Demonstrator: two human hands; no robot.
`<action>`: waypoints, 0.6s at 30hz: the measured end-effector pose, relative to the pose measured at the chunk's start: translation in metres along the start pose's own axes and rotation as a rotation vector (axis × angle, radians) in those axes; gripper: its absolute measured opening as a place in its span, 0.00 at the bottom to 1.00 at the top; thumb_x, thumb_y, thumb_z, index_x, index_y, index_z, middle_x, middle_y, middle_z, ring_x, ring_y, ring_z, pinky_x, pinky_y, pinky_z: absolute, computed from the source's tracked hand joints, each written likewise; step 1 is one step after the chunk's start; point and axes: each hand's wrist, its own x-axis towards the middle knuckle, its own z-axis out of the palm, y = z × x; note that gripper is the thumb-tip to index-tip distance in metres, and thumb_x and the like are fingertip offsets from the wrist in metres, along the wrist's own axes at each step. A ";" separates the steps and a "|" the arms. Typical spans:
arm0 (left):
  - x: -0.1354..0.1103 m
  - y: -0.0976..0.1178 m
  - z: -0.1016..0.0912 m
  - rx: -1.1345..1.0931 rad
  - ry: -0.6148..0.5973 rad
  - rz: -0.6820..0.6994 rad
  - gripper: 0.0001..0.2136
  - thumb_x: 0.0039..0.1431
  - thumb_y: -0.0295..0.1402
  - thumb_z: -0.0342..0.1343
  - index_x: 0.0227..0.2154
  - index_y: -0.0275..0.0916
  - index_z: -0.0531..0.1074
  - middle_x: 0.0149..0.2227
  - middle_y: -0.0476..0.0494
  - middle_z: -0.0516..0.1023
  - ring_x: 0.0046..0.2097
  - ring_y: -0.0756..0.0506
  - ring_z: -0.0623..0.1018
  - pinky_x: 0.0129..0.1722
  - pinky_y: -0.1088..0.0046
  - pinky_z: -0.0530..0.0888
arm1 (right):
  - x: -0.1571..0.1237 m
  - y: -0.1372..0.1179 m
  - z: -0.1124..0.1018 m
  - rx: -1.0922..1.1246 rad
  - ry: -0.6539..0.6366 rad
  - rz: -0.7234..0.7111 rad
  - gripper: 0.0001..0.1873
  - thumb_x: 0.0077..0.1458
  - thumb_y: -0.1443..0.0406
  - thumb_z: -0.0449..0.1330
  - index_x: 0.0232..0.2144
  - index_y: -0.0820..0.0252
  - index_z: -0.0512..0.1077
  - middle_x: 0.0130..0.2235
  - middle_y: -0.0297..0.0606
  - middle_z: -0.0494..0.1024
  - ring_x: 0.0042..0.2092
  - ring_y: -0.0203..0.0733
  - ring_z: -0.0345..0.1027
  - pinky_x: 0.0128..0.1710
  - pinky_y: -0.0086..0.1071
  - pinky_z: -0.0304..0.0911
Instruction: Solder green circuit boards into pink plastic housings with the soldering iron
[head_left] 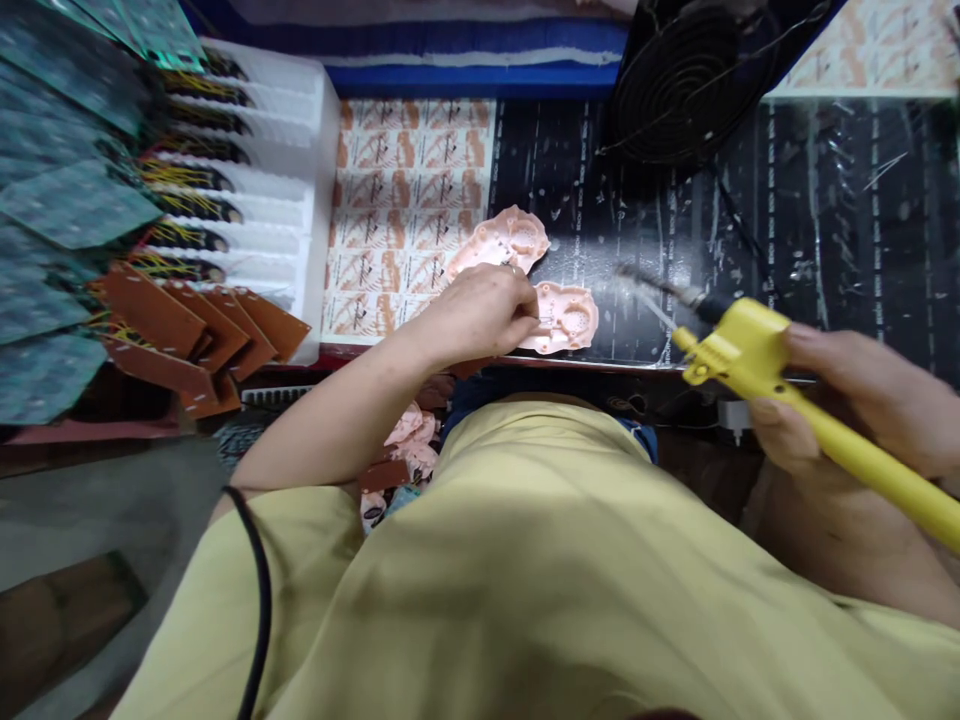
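While the right hand (840, 405) holds the yellow soldering gun (750, 350) | left hand (495, 305) bends over two pink shells (568, 320) | its fingers' hold I cannot tell

Glare pales the black tabletop (600, 245); blur smears the outer edges.

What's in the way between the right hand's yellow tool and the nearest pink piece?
Nothing visible: just black tabletop shows between the yellow tool and that pink piece. The left hand is at the piece's opposite side.
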 end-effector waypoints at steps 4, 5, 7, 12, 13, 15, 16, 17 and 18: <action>0.004 -0.001 -0.003 0.043 -0.033 0.017 0.07 0.51 0.30 0.56 0.25 0.38 0.79 0.27 0.46 0.78 0.33 0.46 0.76 0.43 0.67 0.69 | 0.009 -0.003 0.016 0.154 -0.096 -0.174 0.32 0.48 0.67 0.72 0.56 0.60 0.72 0.32 0.42 0.82 0.30 0.42 0.77 0.27 0.26 0.74; 0.004 -0.001 -0.003 0.048 -0.036 0.015 0.07 0.51 0.30 0.55 0.25 0.38 0.79 0.27 0.46 0.78 0.33 0.46 0.76 0.43 0.67 0.69 | 0.010 -0.004 0.020 0.200 -0.107 -0.167 0.31 0.47 0.68 0.73 0.54 0.59 0.73 0.32 0.42 0.82 0.29 0.41 0.77 0.26 0.26 0.74; 0.005 0.000 -0.004 0.058 -0.041 0.007 0.08 0.50 0.29 0.55 0.25 0.38 0.79 0.27 0.46 0.79 0.33 0.45 0.76 0.43 0.67 0.70 | 0.009 -0.003 0.025 0.279 -0.112 -0.168 0.25 0.45 0.69 0.73 0.48 0.57 0.75 0.30 0.39 0.81 0.28 0.41 0.77 0.26 0.26 0.74; 0.006 0.003 -0.005 0.064 -0.067 -0.016 0.09 0.49 0.29 0.54 0.26 0.38 0.80 0.28 0.44 0.79 0.35 0.43 0.78 0.45 0.66 0.69 | 0.001 0.002 0.033 0.353 -0.104 -0.125 0.16 0.44 0.68 0.74 0.36 0.54 0.75 0.29 0.33 0.81 0.30 0.41 0.78 0.27 0.31 0.77; 0.007 0.003 -0.005 0.070 -0.067 -0.010 0.09 0.49 0.29 0.54 0.26 0.38 0.80 0.28 0.45 0.79 0.35 0.44 0.77 0.45 0.66 0.69 | 0.002 0.003 0.035 0.354 -0.107 -0.138 0.15 0.45 0.67 0.74 0.35 0.53 0.75 0.29 0.32 0.81 0.29 0.41 0.78 0.27 0.30 0.77; 0.008 0.003 -0.005 0.091 -0.067 0.001 0.09 0.49 0.28 0.54 0.25 0.38 0.80 0.27 0.45 0.79 0.34 0.44 0.77 0.44 0.67 0.69 | 0.004 0.002 0.037 0.350 -0.118 -0.174 0.14 0.45 0.67 0.74 0.34 0.53 0.75 0.29 0.32 0.81 0.29 0.41 0.77 0.26 0.29 0.76; 0.008 0.004 -0.005 0.101 -0.069 0.001 0.09 0.49 0.28 0.54 0.25 0.38 0.80 0.27 0.45 0.79 0.34 0.44 0.77 0.44 0.67 0.69 | 0.006 0.002 0.038 0.347 -0.128 -0.187 0.14 0.45 0.66 0.74 0.34 0.53 0.75 0.29 0.31 0.81 0.29 0.40 0.77 0.25 0.29 0.76; 0.008 0.004 -0.005 0.108 -0.074 -0.003 0.08 0.49 0.28 0.54 0.25 0.38 0.79 0.27 0.45 0.79 0.34 0.44 0.77 0.43 0.66 0.69 | 0.008 0.001 0.037 0.346 -0.142 -0.190 0.13 0.46 0.66 0.74 0.34 0.52 0.75 0.29 0.31 0.81 0.28 0.40 0.77 0.25 0.28 0.76; 0.008 0.004 -0.005 0.113 -0.079 -0.010 0.08 0.49 0.28 0.54 0.25 0.38 0.79 0.26 0.44 0.79 0.34 0.43 0.77 0.43 0.66 0.69 | 0.010 0.000 0.036 0.338 -0.149 -0.142 0.13 0.45 0.65 0.74 0.32 0.52 0.75 0.28 0.30 0.81 0.28 0.39 0.77 0.25 0.28 0.75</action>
